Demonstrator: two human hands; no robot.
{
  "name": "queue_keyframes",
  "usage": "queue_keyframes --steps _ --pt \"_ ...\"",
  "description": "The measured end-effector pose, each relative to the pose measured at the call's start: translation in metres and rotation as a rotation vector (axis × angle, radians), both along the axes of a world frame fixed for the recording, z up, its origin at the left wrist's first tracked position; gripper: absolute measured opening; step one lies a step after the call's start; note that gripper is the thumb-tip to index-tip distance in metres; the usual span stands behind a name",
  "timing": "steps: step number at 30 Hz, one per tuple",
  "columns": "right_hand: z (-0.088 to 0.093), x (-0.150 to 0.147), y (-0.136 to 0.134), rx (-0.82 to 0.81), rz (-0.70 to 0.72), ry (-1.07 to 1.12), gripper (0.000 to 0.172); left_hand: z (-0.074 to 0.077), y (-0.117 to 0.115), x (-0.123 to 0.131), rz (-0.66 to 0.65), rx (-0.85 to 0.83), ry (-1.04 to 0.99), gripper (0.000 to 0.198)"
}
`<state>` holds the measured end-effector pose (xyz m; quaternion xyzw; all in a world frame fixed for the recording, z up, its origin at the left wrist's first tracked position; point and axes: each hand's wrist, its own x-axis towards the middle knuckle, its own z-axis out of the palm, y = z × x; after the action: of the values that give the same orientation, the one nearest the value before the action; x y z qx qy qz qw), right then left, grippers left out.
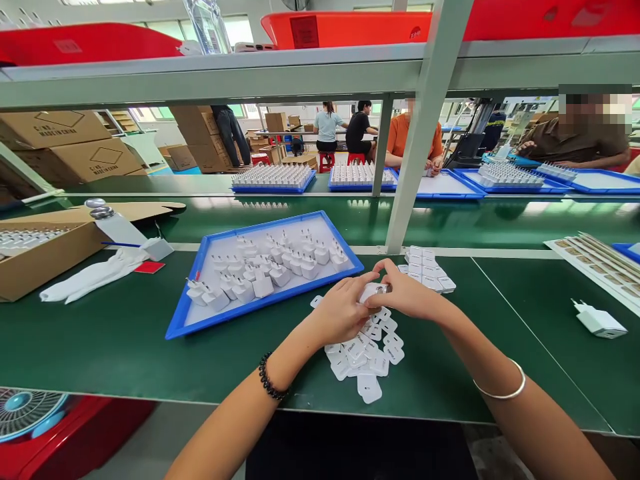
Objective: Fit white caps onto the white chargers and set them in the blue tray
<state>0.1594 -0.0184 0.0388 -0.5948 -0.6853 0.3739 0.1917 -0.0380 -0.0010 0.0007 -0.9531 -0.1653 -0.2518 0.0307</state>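
My left hand (349, 303) and my right hand (407, 293) meet above the table, fingers closed around a small white piece (373, 291). It looks like a charger housing, but the fingers hide much of it. Below them lies a loose pile of flat white printed plates (364, 357). Just behind my right hand, white plates (427, 267) are laid out in neat rows. To the left, a blue-rimmed tray (265, 303) holds many white plug chargers (263, 283), most with their pins up.
A single charger (599, 320) lies at the right, near cardboard strips (607, 267). White gloves (95, 273), a bottle (117, 223) and a cardboard box (50, 260) are on the left. A shelf post (420, 133) rises ahead. Co-workers sit beyond the green belt.
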Motion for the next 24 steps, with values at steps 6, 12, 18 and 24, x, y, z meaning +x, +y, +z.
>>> queue_keyframes --steps 6,12,18,24 --pt "0.005 0.014 0.002 -0.002 -0.092 -0.053 0.067 0.012 -0.003 -0.004 0.085 -0.161 -0.423 0.024" --pt "-0.001 -0.019 -0.020 0.107 0.036 -0.061 0.068 -0.006 -0.002 0.006 0.107 -0.264 -0.120 0.047" --pt "-0.009 -0.012 -0.006 0.128 0.100 0.355 0.074 0.003 0.010 -0.007 0.174 -0.478 -0.453 0.030" --pt "-0.036 -0.017 0.009 0.192 0.174 0.089 0.022 0.013 0.024 -0.023 0.364 -0.587 -0.799 0.062"
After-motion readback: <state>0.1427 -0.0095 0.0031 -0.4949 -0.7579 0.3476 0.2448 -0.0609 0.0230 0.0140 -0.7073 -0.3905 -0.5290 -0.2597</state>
